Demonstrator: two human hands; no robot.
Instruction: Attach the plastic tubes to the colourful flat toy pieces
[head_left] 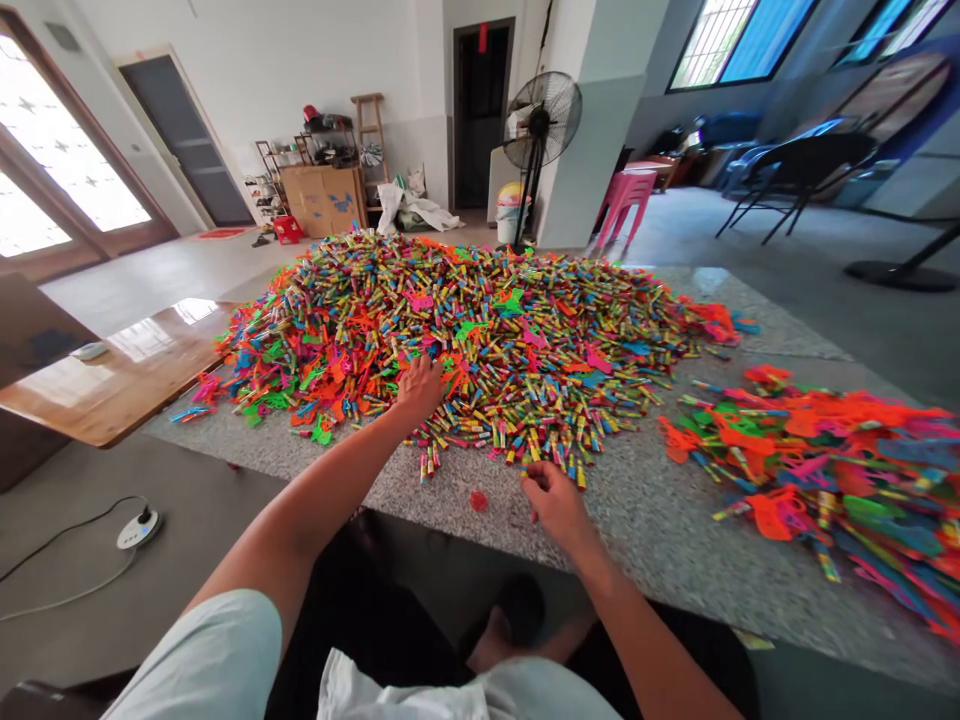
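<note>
A huge heap of small multicoloured tubes and flat plastic toy pieces [487,320] covers a speckled granite table [645,510]. My left hand [418,388] reaches into the heap's near edge, fingers curled among orange pieces; what it holds is hidden. My right hand [551,497] rests at the heap's front edge, fingers pinched together on a small piece I cannot make out. A small red disc [478,501] lies on the stone between my hands.
A second pile of assembled orange, green and blue toys [832,470] lies at the right. A wooden table [112,385] stands left, a power strip [139,527] on the floor. Behind are a standing fan [541,125], pink stool [624,200] and chairs.
</note>
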